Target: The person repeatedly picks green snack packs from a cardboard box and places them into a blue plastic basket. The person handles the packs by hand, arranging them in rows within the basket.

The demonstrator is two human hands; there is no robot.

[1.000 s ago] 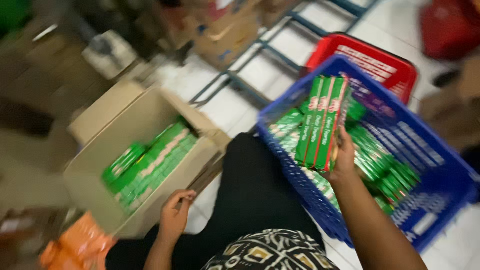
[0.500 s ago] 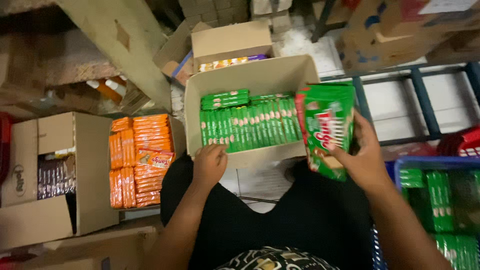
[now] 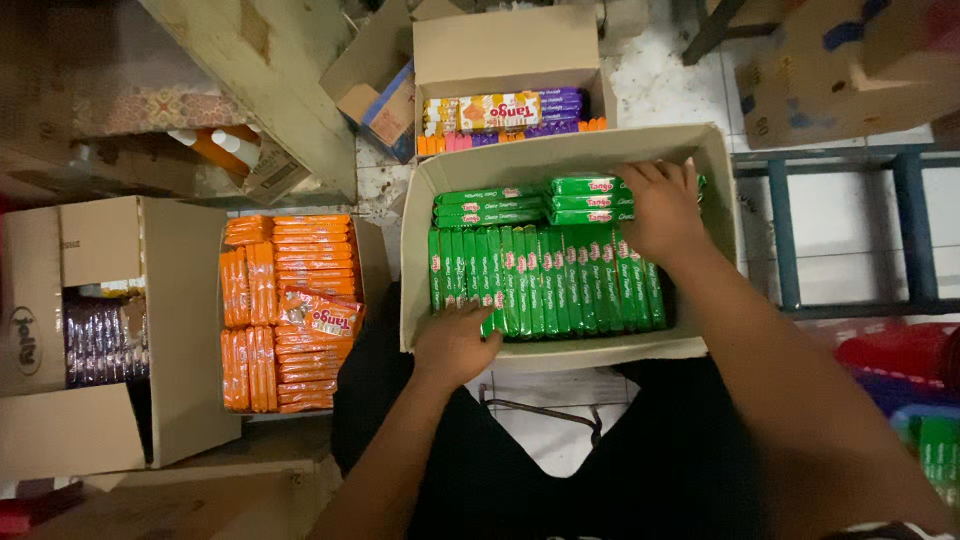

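Observation:
An open cardboard box (image 3: 560, 355) stands on the floor in front of my knees, filled with green wafer packs (image 3: 540, 275) in upright rows and flat stacks at the back. My left hand (image 3: 455, 342) grips the box's near rim, its fingers touching the front row of packs. My right hand (image 3: 660, 210) reaches into the back right corner, palm down, closed over a bundle of green packs (image 3: 700, 184) that it mostly hides.
To the left sit a box of orange packs (image 3: 290, 310) and a carton of purple packs (image 3: 100, 345). Behind is a box of mixed-colour packs (image 3: 500, 110). A blue metal frame (image 3: 850, 158), a red basket (image 3: 900, 352) and a blue basket (image 3: 935, 450) lie right.
My right hand has carried the bundle of green packs from above the box's right side down into its back right corner. The left hand stays at the near rim.

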